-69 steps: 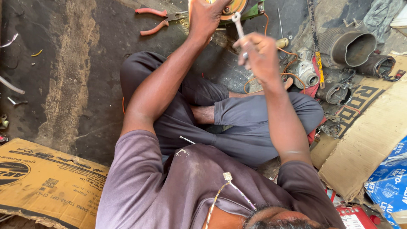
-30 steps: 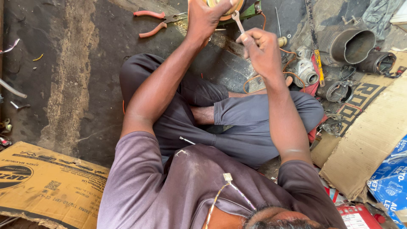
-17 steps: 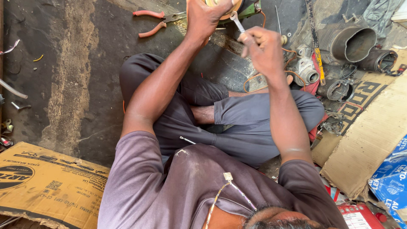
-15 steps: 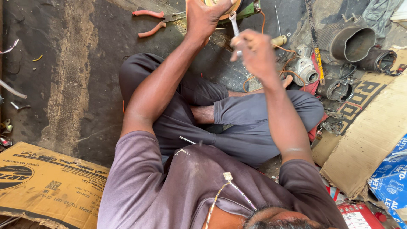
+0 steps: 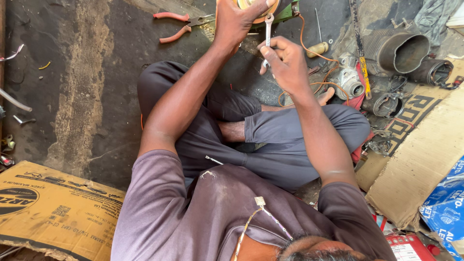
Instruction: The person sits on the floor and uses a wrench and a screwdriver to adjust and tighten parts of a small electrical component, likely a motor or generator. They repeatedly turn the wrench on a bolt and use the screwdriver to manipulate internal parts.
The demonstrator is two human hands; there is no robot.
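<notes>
Head view: wrench (image 5: 268,36) upright, head up

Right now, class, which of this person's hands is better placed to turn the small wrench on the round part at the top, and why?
The right hand. It already grips the small metal wrench, whose head meets the round orange part. The left hand is spread over that part, holding it, so it is likely not free to turn.
</notes>
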